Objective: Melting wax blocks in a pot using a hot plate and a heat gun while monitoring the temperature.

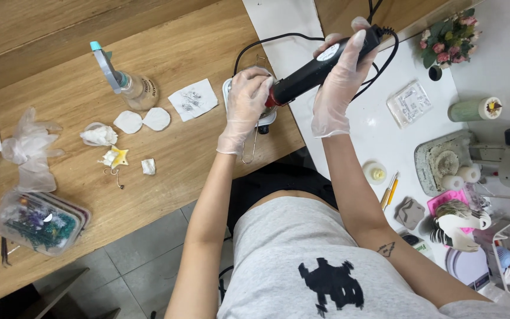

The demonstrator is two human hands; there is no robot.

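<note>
Wooden tabletop [78, 94] meeting a white worktop [373, 136]. Right hand [337, 82], gloved, arm stretched forward, fingers wrapped round one black corded rotary tool [320, 66], tip angled down-left. Left hand [246, 103], gloved, palm down, fingers curled over a small white piece [265, 118] at the table edge. Two white oval discs [143, 120] lying left; one clear bottle [134, 85] behind them.

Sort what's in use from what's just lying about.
In use:
right hand gripping black rotary tool
left hand on a small piece, hidden
white block beneath

Lying about:
bottle
spare gloves
star charm
box of dried flowers
clear mould
bouquet
</note>
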